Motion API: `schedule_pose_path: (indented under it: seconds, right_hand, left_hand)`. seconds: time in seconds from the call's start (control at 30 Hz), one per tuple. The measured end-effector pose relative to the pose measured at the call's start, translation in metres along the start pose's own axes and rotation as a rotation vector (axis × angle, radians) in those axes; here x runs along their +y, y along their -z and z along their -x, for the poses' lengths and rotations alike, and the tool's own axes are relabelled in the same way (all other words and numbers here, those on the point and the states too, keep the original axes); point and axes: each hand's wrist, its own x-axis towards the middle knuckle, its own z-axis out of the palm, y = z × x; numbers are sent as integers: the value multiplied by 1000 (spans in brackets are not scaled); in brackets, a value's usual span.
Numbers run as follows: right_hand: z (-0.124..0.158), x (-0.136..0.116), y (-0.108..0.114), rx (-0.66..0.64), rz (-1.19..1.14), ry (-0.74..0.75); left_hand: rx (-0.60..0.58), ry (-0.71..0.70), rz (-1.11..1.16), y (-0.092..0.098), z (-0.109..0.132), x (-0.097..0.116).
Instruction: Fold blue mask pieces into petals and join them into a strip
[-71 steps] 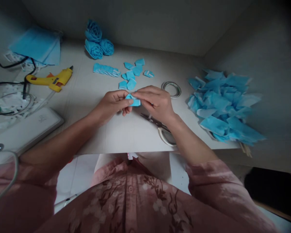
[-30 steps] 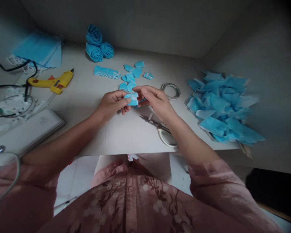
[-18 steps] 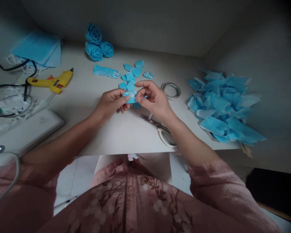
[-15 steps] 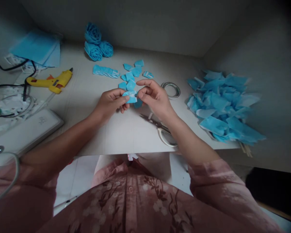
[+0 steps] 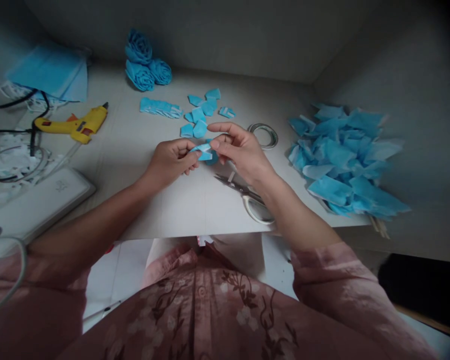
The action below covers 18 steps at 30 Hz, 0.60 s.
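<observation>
Pinched between the thumb and fingers of my left hand [image 5: 170, 162] is a small folded blue fabric piece [image 5: 205, 155] with a white patch on it. My right hand [image 5: 242, 150] closes its thumb and a finger on the right end of the same piece, its index finger raised. Just beyond lie several small folded blue pieces [image 5: 199, 128] in a loose cluster, and a pleated blue strip [image 5: 159, 107]. Scissors [image 5: 243, 190] with white handles rest below my right hand, a paper scrap by the blades. A roll of tape [image 5: 263, 136] lies right of that hand.
Three blue fabric roses [image 5: 142, 75] stand at the back. On the left are a yellow glue gun [image 5: 84, 125], blue face masks [image 5: 47, 72], black cables and a white power bank [image 5: 41, 200]. A heap of blue fabric pieces [image 5: 345, 155] with thin sticks covers the right side.
The blue piece has tilted and looks narrower between my hands. My right fingers have shifted slightly left along its edge. The whole view has moved a little.
</observation>
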Motion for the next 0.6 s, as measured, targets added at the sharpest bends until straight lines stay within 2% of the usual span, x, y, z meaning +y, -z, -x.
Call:
schedule_pose_path:
  seconds: [0.2, 0.6]
  right_hand:
    - [2, -1, -2, -18, 31, -21]
    - [1, 6, -2, 39, 76, 8]
  left_hand:
    - [31, 20, 98, 0, 0, 2]
    - [-3, 56, 165, -2, 0, 4]
